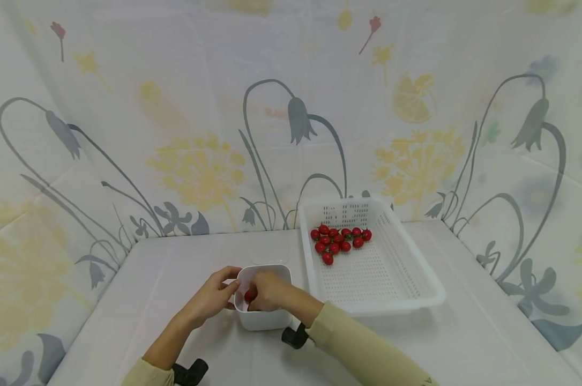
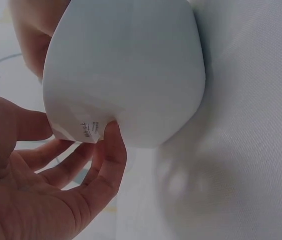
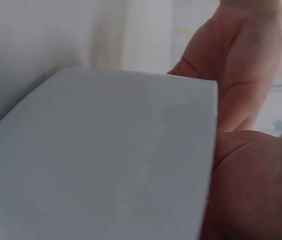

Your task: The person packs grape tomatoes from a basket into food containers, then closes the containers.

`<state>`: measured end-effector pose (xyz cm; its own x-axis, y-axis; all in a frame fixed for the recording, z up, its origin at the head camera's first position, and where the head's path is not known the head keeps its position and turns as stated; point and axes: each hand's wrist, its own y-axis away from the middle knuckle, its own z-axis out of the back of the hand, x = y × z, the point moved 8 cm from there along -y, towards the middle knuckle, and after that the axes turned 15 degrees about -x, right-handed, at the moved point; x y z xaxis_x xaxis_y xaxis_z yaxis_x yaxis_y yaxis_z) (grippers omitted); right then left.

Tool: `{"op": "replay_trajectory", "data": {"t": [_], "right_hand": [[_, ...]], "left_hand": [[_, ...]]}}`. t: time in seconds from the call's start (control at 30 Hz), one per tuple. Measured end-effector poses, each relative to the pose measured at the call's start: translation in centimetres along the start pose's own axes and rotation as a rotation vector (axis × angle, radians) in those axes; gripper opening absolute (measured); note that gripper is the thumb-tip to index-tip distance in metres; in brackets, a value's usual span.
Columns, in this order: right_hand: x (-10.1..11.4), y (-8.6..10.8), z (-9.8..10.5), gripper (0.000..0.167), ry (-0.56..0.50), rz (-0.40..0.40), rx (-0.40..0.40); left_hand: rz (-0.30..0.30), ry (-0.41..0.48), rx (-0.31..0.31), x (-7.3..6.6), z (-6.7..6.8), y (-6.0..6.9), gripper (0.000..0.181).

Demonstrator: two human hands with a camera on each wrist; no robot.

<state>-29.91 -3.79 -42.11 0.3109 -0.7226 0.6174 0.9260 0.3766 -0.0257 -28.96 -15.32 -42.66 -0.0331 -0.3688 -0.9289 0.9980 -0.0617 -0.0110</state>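
Observation:
A white square tub (image 1: 264,320) with rounded corners stands on the table. My left hand (image 1: 214,297) holds its left side, thumb at the rim and fingers against the outer wall; in the left wrist view, a small printed label (image 2: 90,130) shows near the fingertips. My right hand (image 1: 270,292) reaches down inside the tub. A red cherry tomato (image 1: 248,295) lies in there by its fingers, with part of another below. The tub's wall hides the right fingertips in the right wrist view, so whether they pinch a tomato is unclear.
To the right stands a white perforated basket (image 1: 418,268), with several cherry tomatoes (image 1: 334,247) gathered in its back left part. A clear, lid-like piece (image 1: 270,261) lies just behind the tub. A patterned cloth (image 1: 291,107) hangs behind the white table (image 1: 175,257).

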Motion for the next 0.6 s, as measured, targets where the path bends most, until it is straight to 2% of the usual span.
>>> {"op": "replay_trajectory", "data": {"t": [0.3, 0.6], "right_hand": [[1.5, 1.3, 2.2, 0.012, 0.055, 0.118, 0.036], [1.6, 2.5, 4.6, 0.019, 0.043, 0.164, 0.055]], "left_hand": [[0.022, -0.021, -0.029, 0.3, 0.1, -0.1, 0.034], [0.033, -0.021, -0.027, 0.4, 0.0, -0.1, 0.035]]}}
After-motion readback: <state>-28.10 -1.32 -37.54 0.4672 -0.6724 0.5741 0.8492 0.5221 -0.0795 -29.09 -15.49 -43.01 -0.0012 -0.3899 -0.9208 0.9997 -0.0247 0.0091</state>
